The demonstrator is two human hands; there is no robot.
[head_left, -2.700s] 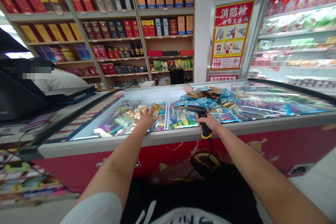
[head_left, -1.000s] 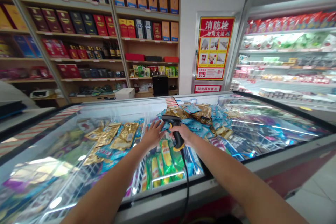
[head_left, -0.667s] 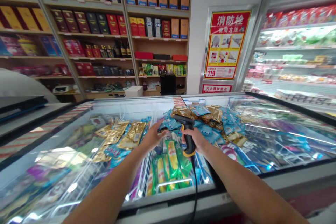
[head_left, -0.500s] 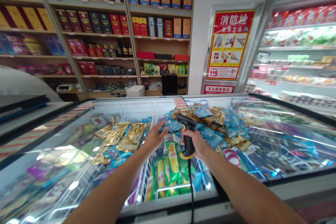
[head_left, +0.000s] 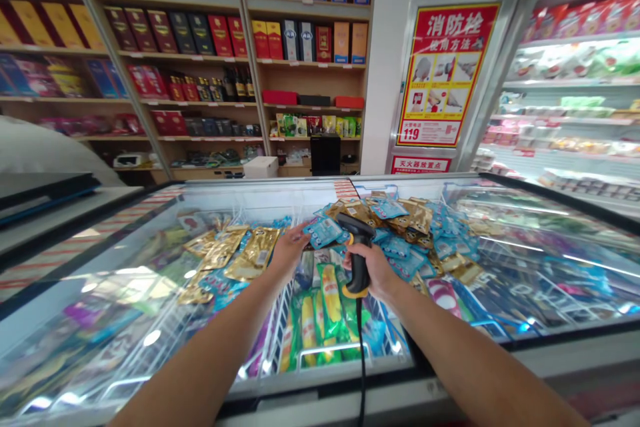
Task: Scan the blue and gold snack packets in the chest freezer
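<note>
In my right hand (head_left: 373, 270) is a black and yellow barcode scanner (head_left: 359, 257), its head pointing up and left and its cord hanging down. My left hand (head_left: 291, 245) grips the left edge of a blue packet (head_left: 323, 232), held just left of the scanner head. Behind and right of the scanner lies a heap of blue and gold packets (head_left: 413, 217). Left of my left hand rest several gold packets (head_left: 257, 252) with blue ones under them. Below my hands, corn-like packs in green wrappers (head_left: 330, 297) lie in a wire basket (head_left: 330, 349).
The chest freezer (head_left: 240, 195) has glass panels left and right over more packaged goods. Behind it stand wooden shelves (head_left: 310, 65) of boxes and bottles. A red fire-hydrant notice (head_left: 450, 73) is on the wall, and a lit open cooler (head_left: 575, 120) stands at right.
My left hand has closed on a blue packet from the heap and drawn it slightly left, in front of the scanner head. The scanner stays in my right hand.
</note>
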